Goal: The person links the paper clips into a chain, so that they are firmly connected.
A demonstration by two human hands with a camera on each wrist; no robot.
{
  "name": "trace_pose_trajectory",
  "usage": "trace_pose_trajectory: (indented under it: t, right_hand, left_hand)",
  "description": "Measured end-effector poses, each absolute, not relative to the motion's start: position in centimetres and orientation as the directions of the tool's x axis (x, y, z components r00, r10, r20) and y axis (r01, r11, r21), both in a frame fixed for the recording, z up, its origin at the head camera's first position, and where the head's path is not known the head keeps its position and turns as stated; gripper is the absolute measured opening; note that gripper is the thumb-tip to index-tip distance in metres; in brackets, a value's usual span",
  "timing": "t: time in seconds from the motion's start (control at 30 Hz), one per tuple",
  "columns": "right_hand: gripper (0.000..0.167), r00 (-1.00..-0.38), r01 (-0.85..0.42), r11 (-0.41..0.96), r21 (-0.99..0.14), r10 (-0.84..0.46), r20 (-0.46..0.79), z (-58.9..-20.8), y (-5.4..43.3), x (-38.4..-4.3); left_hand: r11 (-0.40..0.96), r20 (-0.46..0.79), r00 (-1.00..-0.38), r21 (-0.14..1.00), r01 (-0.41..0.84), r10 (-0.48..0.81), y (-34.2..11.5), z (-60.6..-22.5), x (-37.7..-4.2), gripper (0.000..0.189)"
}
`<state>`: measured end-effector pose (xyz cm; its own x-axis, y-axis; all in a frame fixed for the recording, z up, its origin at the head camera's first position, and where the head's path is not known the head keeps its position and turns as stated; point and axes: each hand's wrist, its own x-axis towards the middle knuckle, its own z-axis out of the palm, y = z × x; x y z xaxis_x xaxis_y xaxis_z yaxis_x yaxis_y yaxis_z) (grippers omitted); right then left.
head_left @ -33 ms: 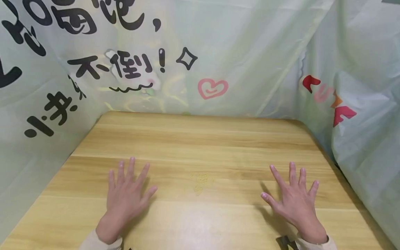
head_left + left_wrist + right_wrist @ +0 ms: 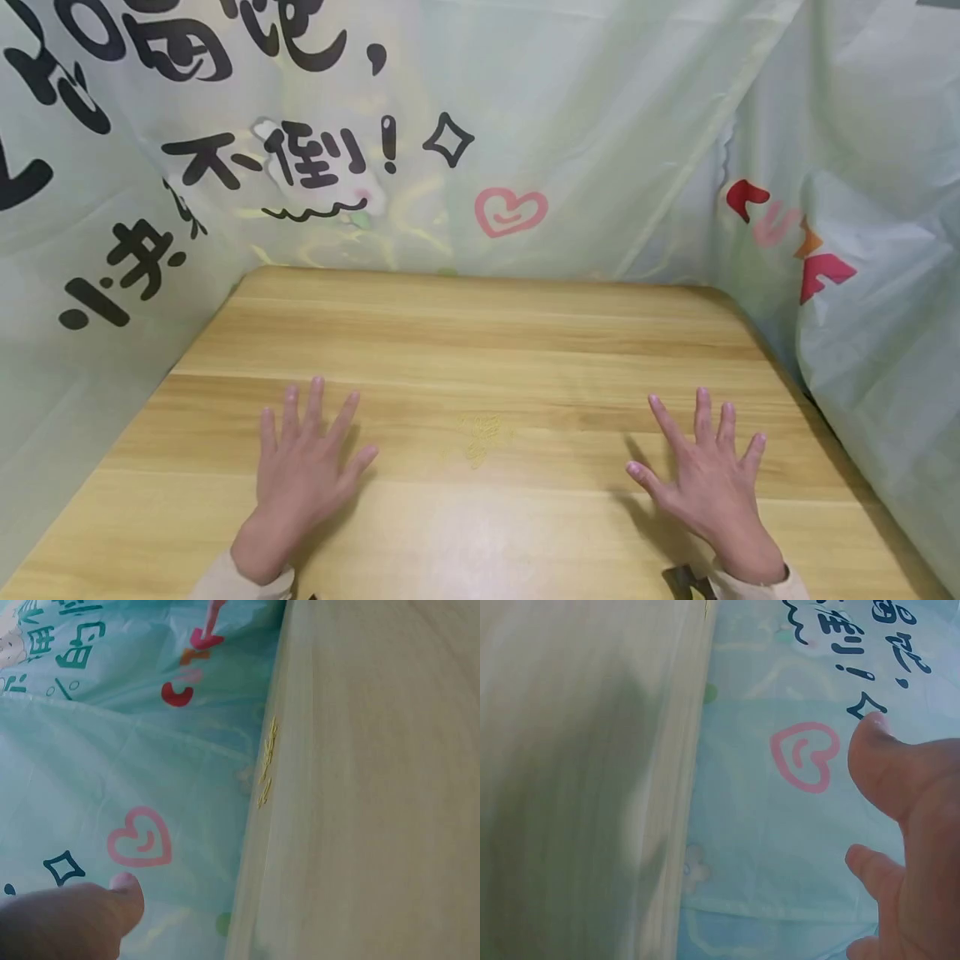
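Palm down, fingers spread, my left hand is over the left part of the wooden table, holding nothing. On the right side my right hand is spread the same way, also holding nothing, its shadow falling to its left. Between the two hands lies a small flat patch of thin gold-coloured pieces, too fine to identify in the head view. They appear as a short row of slim gold bits in the left wrist view. Neither hand touches them.
A pale green printed sheet hangs behind the table and along both sides, with black lettering and a pink heart. On the right it bulges close to the table's edge. A dark strap shows at the right wrist.
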<state>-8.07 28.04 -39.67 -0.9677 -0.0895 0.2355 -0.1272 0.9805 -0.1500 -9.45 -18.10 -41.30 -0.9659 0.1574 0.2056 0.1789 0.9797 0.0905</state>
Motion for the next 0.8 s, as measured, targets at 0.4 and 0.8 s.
trace_pose_trajectory:
  t: [0.4, 0.8]
  right_hand:
    - [0.094, -0.967, -0.121, 0.978, -0.172, -0.076, 0.245, -39.90, 27.93, -7.57]
    - [0.089, -0.950, -0.272, 0.880, -0.389, -0.182, 0.253, -39.02, 27.44, -8.09]
  left_hand:
    - [0.978, 0.207, -0.964, 0.093, 0.187, 0.164, -17.87, -40.85, -9.65, 0.070]
    - [0.939, 0.300, -0.905, 0.075, 0.336, 0.300, -17.56, -40.71, -9.92, 0.077]
